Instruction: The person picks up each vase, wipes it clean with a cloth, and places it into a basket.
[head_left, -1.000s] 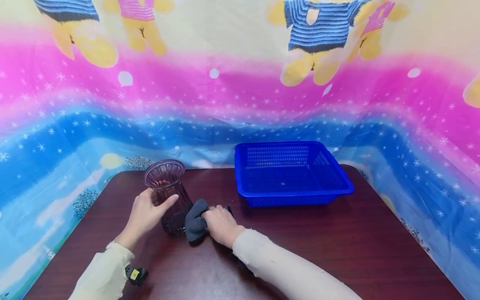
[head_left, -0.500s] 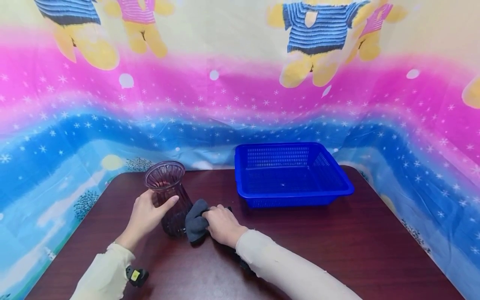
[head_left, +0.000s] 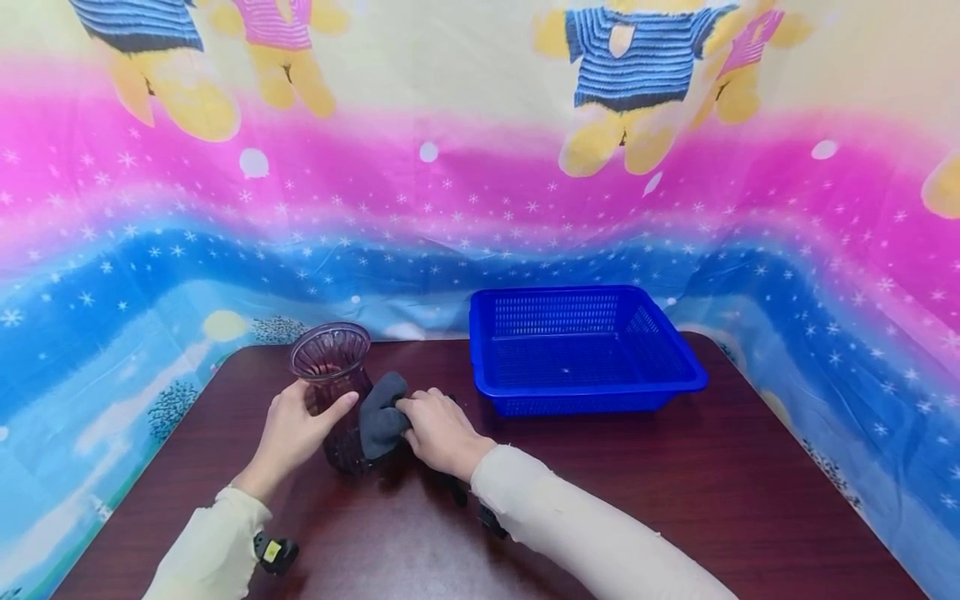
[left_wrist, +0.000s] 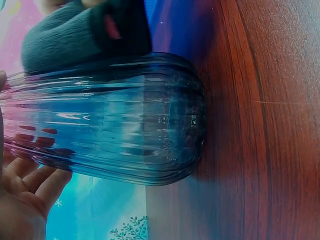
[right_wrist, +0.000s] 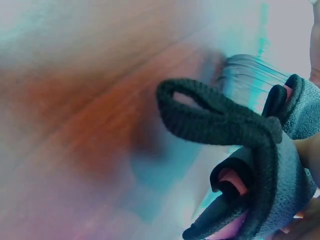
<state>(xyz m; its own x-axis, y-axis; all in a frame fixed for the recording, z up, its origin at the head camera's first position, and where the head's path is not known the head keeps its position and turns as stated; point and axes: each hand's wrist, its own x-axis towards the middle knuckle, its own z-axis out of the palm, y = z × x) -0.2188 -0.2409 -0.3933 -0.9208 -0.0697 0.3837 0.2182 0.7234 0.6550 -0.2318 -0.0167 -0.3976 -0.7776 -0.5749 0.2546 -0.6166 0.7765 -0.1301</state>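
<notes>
A clear purplish ribbed glass vase [head_left: 343, 433] with a flared rim stands upright on the table at the left in the head view. My left hand [head_left: 291, 429] grips it below the rim, thumb on the near side; in the left wrist view, fingers [left_wrist: 37, 180] show along its far side. With my right hand [head_left: 441, 432] I pinch a bunched dark grey cloth [head_left: 384, 417] against the vase's right side. Black edging and a hanging loop [right_wrist: 200, 115] on the cloth appear in the right wrist view. Part of the cloth is hidden under my right fingers.
A blue perforated plastic basket [head_left: 592, 390] stands at the back right of the dark red-brown wooden table [head_left: 637, 500]. Behind the table hangs a printed curtain [head_left: 450, 192] with bears and snowflakes.
My right hand has moved the cloth slightly left and up along the vase's side. The left hand keeps its hold, and the vase stays in place.
</notes>
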